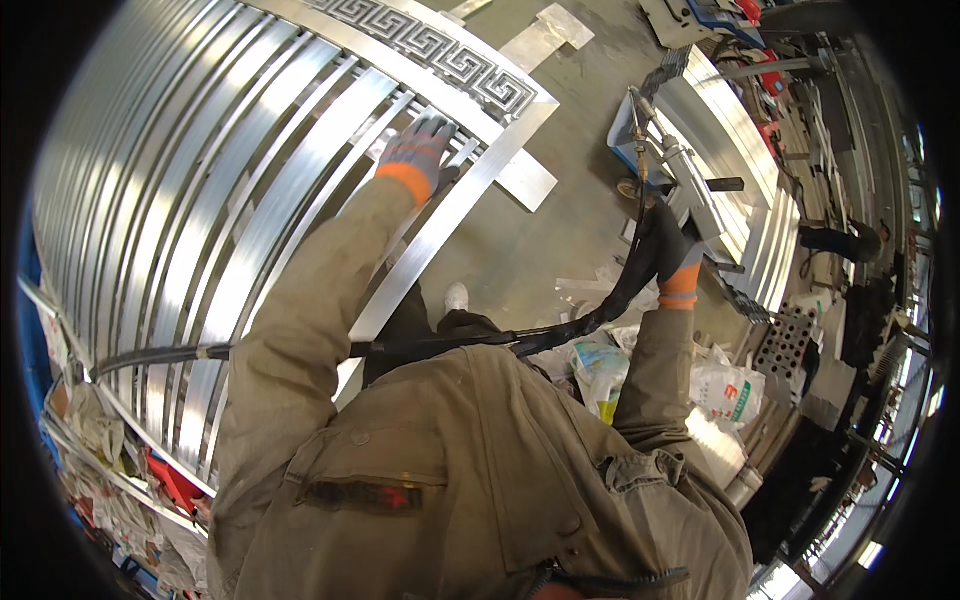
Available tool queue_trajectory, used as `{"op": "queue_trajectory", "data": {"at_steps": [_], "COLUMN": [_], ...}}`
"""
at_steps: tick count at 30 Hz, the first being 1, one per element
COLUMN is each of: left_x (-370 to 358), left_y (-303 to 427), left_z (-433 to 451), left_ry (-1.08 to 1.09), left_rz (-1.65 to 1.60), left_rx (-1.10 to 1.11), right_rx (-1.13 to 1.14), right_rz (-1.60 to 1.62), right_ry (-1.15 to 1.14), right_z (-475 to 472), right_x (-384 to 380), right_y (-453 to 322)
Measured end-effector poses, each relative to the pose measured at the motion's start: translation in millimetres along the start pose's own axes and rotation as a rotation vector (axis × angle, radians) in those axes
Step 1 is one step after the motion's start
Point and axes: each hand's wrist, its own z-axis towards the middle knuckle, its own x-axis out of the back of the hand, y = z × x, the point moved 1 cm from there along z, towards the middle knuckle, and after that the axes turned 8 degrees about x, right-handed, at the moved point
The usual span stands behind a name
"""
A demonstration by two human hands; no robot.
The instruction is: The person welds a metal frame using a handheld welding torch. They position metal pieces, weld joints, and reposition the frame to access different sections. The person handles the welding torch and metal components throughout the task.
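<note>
My left hand point(416, 150), in a grey and orange work glove, lies on a slatted aluminium panel point(300, 142). Its fingers reach forward over the slat ends, with the thumb apart, beside the frame's end rail point(442, 225). Along the far rail runs a Greek-key band point(435, 52). In my right hand point(671, 251), gloved alike, is a hand tool point(686, 169) with a silver cylinder and brass fittings, held off to the right of the panel. A black-wrapped hose point(577, 322) leads from it across my front and over the panel. My fingers hide the tool's grip.
Aluminium profiles point(739, 142) are stacked at the right. Flat metal pieces point(547, 34) lie on the floor beyond the panel. Plastic bags point(727, 394) and scraps lie near my right arm. Another person point(847, 241) is at the far right. Wrapping litter point(94, 420) fills the lower left.
</note>
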Motion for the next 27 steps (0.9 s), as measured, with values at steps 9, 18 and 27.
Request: {"op": "queue_trajectory", "data": {"at_steps": [9,18,27], "left_x": [-34.2,-65.8,-69.3], "left_y": [-31.8,-14.1,-20.6], "left_z": [85.7,75.4,77.1], "left_ry": [-0.168,0.031,-0.014], "left_rz": [0.121,0.192,0.155], "left_rx": [-0.104,-0.110,-0.098], "right_rx": [-0.236,-0.183,-0.222], "right_rz": [-0.152,-0.191,-0.181], "right_ry": [-0.041,-0.177,-0.204], "right_z": [-23.4,-57.6,-76.9], "right_x": [-50.4,-63.6,-62.3], "right_y": [-26.3,5.4,-5.6]}}
